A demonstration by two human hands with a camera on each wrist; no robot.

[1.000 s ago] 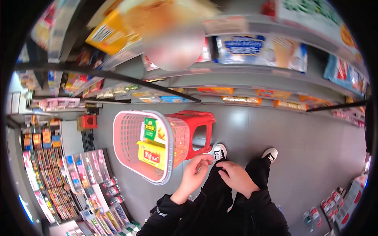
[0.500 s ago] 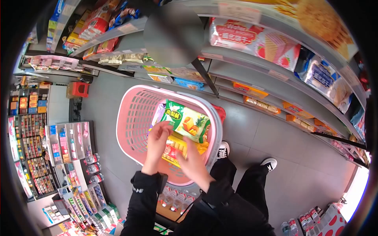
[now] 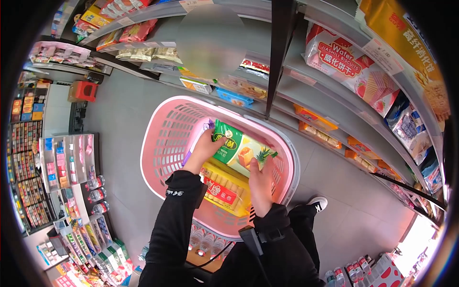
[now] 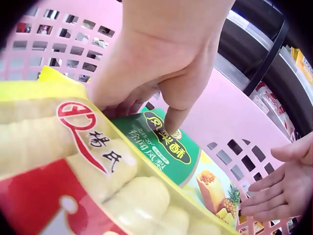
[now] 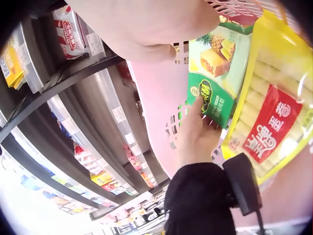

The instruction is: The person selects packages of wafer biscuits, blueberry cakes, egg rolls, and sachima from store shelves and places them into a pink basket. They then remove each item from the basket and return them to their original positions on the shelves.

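Inside a pink plastic shopping basket (image 3: 160,155) lies a green and cream pack of pineapple cakes (image 3: 246,149), tilted against the wall. My left hand (image 3: 204,150) pinches its green end, thumb across the printed front and fingers behind. At the pineapple-picture end is my right hand (image 3: 262,186), its fingers fairly straight beside the pack in the left wrist view. A yellow bag of egg rolls (image 4: 132,181) with a red label leans in front of the pack. Part of a purple package (image 3: 195,139) shows behind my left hand.
Shelves hold wafer biscuits (image 3: 351,67) and other snacks beyond the basket and to the right. Bottled drinks (image 3: 205,241) stand near its close side. A red stool (image 3: 83,91) is at the far left, and my shoe (image 3: 317,204) is on the tiled floor.
Both hands have gone from in front of my body into the basket. The left now grips the pineapple cake pack; the right has reached its other end. The view has moved closer over the basket.
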